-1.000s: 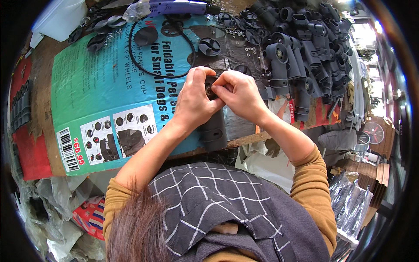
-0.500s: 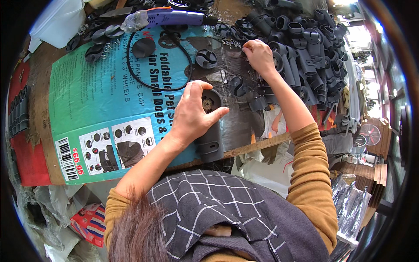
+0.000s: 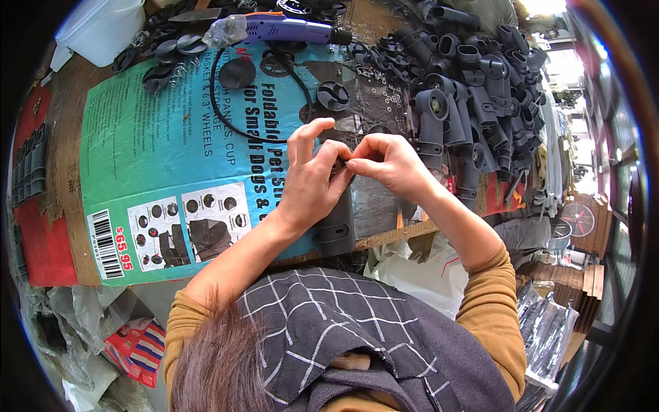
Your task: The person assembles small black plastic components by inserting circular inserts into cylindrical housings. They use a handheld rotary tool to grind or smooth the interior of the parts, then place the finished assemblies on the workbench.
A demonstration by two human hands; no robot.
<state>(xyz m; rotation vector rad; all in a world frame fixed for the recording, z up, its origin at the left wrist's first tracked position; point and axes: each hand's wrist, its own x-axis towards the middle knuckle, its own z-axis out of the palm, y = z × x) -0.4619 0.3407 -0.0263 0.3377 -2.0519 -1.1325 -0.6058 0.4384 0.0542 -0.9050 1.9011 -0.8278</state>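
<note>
A long dark grey plastic housing (image 3: 336, 226) lies at the bench's front edge, its rounded end under my fingers. My left hand (image 3: 305, 184) grips it around that upper end, thumb and index finger at the rim, other fingers lifted. My right hand (image 3: 397, 168) is pinched over the same end, its fingertips meeting those of the left. Whatever the right fingertips hold is too small to make out. The round recess in the housing is mostly covered by my fingers. Just beyond, a round black cap (image 3: 333, 96) rests on the bench.
Printed blue-green cardboard (image 3: 158, 137) covers the bench's left side. A purple power screwdriver (image 3: 292, 29) with a black cable lies at the back. Small metal rings (image 3: 388, 99) are scattered behind my right hand. Grey plastic parts (image 3: 491, 65) are heaped right; a white bin (image 3: 99, 31) stands far left.
My right hand has come from the small rings at the back down and left to the housing, fingers pinched. My left thumb and index finger have drawn closer together over its end.
</note>
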